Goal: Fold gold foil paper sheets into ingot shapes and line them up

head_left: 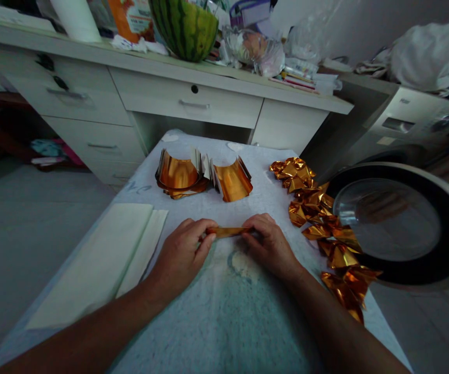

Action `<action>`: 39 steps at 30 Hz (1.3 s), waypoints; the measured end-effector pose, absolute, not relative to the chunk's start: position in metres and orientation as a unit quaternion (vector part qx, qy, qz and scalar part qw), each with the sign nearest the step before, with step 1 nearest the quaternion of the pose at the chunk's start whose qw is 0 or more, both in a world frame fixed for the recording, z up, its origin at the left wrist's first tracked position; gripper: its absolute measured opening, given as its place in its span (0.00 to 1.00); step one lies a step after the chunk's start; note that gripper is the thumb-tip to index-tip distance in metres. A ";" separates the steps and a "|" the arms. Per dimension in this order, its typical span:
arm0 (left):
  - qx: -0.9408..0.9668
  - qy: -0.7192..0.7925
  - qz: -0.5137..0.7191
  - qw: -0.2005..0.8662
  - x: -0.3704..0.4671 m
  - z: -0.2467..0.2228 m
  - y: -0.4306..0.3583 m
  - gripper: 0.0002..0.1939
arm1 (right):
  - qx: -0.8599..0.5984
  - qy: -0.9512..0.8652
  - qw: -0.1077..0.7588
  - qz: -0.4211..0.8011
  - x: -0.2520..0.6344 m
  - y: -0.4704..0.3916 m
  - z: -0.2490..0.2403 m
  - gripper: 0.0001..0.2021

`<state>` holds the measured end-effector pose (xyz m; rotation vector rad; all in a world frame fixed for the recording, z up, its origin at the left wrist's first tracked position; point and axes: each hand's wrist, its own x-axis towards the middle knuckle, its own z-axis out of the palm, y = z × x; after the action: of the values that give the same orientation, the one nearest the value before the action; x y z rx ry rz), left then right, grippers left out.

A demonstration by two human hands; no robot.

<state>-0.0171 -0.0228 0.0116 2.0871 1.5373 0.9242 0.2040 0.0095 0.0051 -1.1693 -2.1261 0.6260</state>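
Note:
A narrow folded strip of gold foil paper (229, 232) stretches between my two hands above the cloth-covered table (224, 322). My left hand (187, 249) pinches its left end between thumb and fingers. At the other end, my right hand (269, 244) has its fingers closed on the strip. Beyond the hands lie two stacks of curved gold foil sheets, a left stack (179, 174) and a right stack (232, 182). Folded gold foil pieces (312, 205) run in a heap down the table's right side.
Folded pale paper sheets (95, 254) lie at the table's left. A white drawer desk (193, 98) stands behind, carrying a cut watermelon (185, 31), a paper roll (77, 21) and clutter. On the right, the open round door (395, 218) of a washing machine (415, 114) reaches the table edge.

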 end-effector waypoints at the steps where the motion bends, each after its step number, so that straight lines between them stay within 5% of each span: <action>1: 0.722 0.558 0.344 0.222 -0.017 0.012 -0.023 0.10 | -0.444 -0.794 0.327 0.257 0.204 0.010 0.005 0.03; 5: 0.641 0.565 0.391 0.343 -0.013 0.015 -0.023 0.15 | -0.448 -0.726 0.363 0.376 0.204 0.010 0.003 0.03; 9: 0.595 0.539 0.401 0.441 -0.011 0.018 -0.023 0.08 | -0.428 -0.641 0.379 0.513 0.203 0.010 0.005 0.08; 15: 0.558 0.515 0.418 0.499 -0.011 0.020 -0.025 0.08 | -0.417 -0.588 0.373 0.583 0.202 0.009 0.009 0.13; 39: 0.637 0.556 0.432 0.314 -0.007 0.020 -0.031 0.04 | -0.424 -0.645 0.312 0.554 0.203 0.008 0.004 0.07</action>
<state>-0.0075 -0.0313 0.0199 1.6800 1.4656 1.1384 0.2029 0.0081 0.0035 -1.1182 -1.7016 1.4621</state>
